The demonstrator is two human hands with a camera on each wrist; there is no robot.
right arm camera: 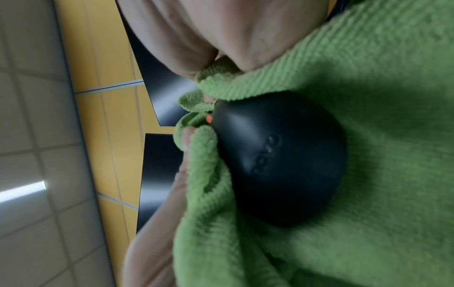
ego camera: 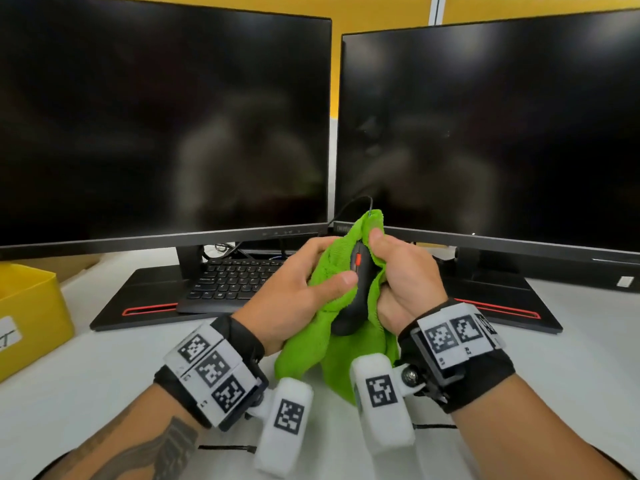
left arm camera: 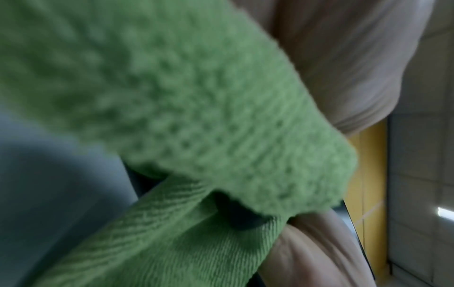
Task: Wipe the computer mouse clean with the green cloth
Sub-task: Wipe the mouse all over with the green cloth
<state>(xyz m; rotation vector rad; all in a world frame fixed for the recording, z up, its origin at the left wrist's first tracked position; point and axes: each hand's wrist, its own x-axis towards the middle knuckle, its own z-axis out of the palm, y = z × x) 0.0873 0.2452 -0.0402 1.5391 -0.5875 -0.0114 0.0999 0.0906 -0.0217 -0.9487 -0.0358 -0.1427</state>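
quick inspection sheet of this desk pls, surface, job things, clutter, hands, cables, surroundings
surface: white desk.
job's things: black mouse held off the desk, wrapped in the green cloth.
clutter: yellow box at left, keyboard behind the hands.
grippers: left hand and right hand both grip cloth around the mouse.
cables: mouse cable loops up toward the monitors.
surroundings: two dark monitors, yellow wall.
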